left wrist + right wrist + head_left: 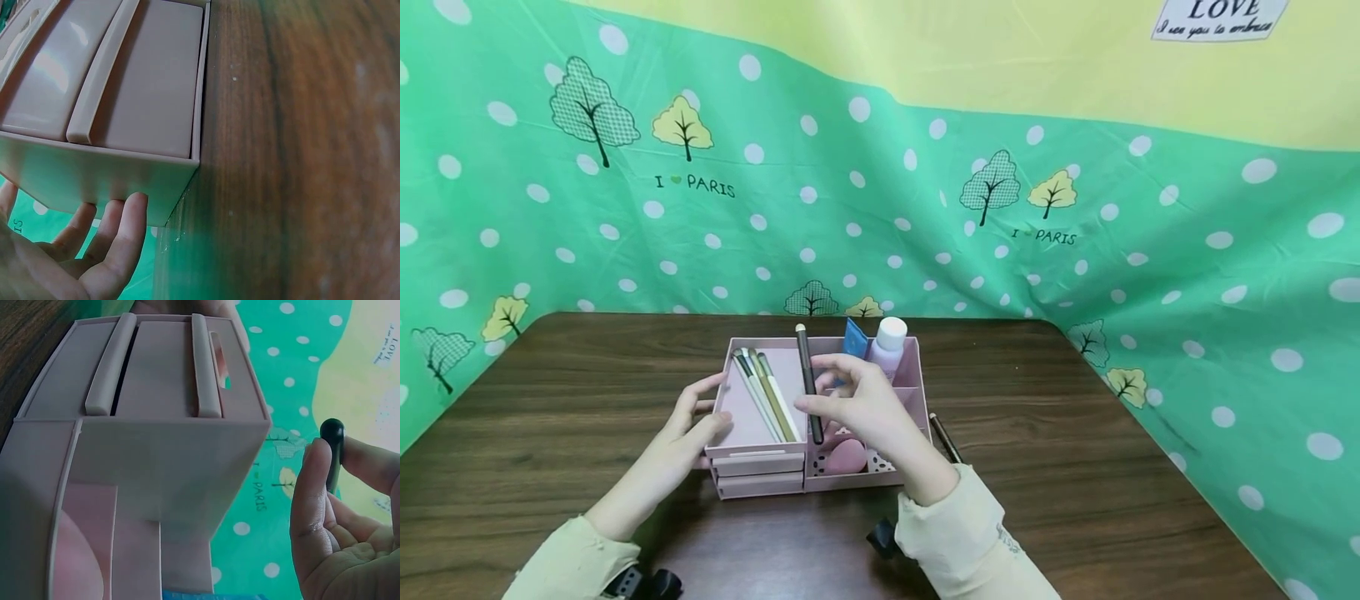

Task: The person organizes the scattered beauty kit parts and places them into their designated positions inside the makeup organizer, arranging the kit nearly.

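A pink desktop organizer (760,448) stands on the table, with a shallow top tray at left above two drawers. My right hand (861,404) pinches a dark makeup brush (807,375) between thumb and fingers, nearly upright with its pale tip up, over the divider beside the tray. In the right wrist view the rounded black end of its handle shows between the fingertips. Several makeup brushes (767,396) with white and olive handles lie side by side in the tray. My left hand (681,429) rests against the organizer's left side, thumb at the tray's front corner.
A white-capped bottle (887,350) and a blue tube (854,339) stand in the organizer's back right section. A pink makeup sponge (847,457) sits in the front right section. Another dark brush (945,437) lies right of the organizer, partly behind my right forearm.
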{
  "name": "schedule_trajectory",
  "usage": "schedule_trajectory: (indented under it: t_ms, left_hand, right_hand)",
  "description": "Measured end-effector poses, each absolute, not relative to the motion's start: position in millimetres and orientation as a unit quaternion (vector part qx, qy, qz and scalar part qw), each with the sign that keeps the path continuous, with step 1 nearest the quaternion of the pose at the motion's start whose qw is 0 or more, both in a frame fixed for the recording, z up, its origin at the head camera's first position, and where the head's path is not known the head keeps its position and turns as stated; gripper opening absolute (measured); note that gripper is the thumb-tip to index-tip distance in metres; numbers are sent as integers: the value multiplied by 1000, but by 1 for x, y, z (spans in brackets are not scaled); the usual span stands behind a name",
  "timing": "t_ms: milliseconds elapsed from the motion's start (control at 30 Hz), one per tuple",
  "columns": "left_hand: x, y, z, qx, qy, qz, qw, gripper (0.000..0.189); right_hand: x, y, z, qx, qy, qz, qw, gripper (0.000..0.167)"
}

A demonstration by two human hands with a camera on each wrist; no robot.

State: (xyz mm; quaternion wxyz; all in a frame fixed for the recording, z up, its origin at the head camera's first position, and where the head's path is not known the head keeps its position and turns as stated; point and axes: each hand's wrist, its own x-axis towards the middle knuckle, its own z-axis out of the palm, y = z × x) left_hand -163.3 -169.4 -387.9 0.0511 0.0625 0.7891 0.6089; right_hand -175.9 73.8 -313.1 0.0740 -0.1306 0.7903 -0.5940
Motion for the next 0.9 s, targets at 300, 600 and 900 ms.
schedule_trajectory:
  t_ms: [300, 600, 900]
  left_hand:
    - [-161, -169, -387, 65, 782, 618, 57, 60]
    - [-163, -168, -388, 61, 777, 624, 60, 60]
    - [-161, -168, -389, 66, 774, 628, 56, 60]
  right_hand:
    - [-193, 48, -317, -147, 793, -582, 110, 54]
    - [-201, 41, -317, -135, 810, -558, 121, 53]
    - [-200, 41, -317, -166, 820, -537, 112, 47]
